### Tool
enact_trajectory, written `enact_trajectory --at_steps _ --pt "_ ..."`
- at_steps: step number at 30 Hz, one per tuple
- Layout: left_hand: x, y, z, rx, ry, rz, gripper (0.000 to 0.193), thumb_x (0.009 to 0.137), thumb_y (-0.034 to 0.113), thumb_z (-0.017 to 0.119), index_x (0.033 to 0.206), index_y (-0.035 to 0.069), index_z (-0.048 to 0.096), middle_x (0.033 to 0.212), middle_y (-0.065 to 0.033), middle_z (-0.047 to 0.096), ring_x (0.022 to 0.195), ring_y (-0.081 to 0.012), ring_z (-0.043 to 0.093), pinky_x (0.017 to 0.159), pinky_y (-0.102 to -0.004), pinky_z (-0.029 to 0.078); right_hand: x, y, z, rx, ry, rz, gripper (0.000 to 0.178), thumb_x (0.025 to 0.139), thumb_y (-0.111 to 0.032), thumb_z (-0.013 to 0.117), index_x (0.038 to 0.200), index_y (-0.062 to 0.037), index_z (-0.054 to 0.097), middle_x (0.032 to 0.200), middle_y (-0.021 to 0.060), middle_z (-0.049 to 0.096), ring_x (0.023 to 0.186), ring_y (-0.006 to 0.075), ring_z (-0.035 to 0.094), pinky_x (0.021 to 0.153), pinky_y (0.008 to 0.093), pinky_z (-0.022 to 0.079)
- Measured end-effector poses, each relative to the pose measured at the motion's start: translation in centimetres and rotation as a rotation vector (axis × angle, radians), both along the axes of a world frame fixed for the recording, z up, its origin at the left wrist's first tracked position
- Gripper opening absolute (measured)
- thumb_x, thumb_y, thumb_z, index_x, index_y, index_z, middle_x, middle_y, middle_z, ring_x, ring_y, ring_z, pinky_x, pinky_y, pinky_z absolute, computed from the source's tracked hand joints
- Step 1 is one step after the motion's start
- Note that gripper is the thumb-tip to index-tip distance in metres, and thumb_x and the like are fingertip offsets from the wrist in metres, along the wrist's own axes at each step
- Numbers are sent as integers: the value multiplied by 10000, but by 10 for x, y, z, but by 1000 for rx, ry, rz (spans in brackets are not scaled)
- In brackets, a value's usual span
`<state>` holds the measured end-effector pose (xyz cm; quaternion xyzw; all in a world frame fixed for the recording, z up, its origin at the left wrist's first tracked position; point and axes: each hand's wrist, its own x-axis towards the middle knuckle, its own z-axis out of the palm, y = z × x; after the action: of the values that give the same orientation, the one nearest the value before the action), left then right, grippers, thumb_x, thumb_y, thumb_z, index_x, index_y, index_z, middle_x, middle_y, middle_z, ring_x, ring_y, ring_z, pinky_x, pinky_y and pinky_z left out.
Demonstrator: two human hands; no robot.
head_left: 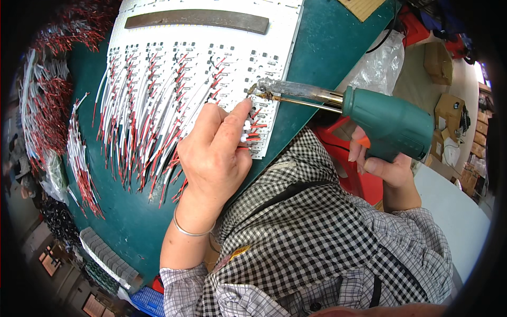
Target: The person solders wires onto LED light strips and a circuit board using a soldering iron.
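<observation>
My right hand (388, 168) grips a green soldering gun (391, 122) by its handle, with fingers near the orange trigger. The gun's long metal tip reaches left onto a white circuit board (288, 31). My left hand (214, 145) is closed low over the board, its index fingertip just below the hot tip. Short red-and-white wires (254, 127) poke out beside its fingers; the palm side is hidden. Rows of red-and-white wires (140, 116) stand attached to the board's left part and hang over its near edge.
A dark metal bar (195, 20) lies across the board. On the green table (121, 211) are a small wire bundle (82, 158) and a large wire heap (47, 105). Grey stacked parts (108, 259) and a blue basket (149, 301) are at lower left. Cardboard boxes (449, 111) stand right.
</observation>
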<state>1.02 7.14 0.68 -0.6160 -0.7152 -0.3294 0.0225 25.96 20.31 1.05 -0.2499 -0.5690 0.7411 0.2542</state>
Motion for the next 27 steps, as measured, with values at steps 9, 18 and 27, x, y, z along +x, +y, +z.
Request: enact_trajectory --at_steps 9,18,27 --pt "1 0 1 -2 6 2 556 498 -94 550 1028 29 668 690 -53 484 506 -185 496 425 -315 407 -3 -2 1 52 -2 -4 515 750 -130 713 1149 98 481 800 183 585 570 171 573 457 237 477" --pt "0 -1 -1 -1 7 2 546 502 -85 550 1023 30 667 696 -50 483 515 -181 496 435 -312 410 7 6 9 -81 -7 21 590 720 -118 728 1200 84 451 945 200 575 602 187 578 465 254 488" --pt "2 0 3 -25 20 19 536 508 -97 548 1014 29 672 689 -54 486 520 -184 501 432 -313 409 14 5 19 -154 6 -112 726 676 -192 793 1251 77 440 1135 227 565 700 211 625 465 249 507"
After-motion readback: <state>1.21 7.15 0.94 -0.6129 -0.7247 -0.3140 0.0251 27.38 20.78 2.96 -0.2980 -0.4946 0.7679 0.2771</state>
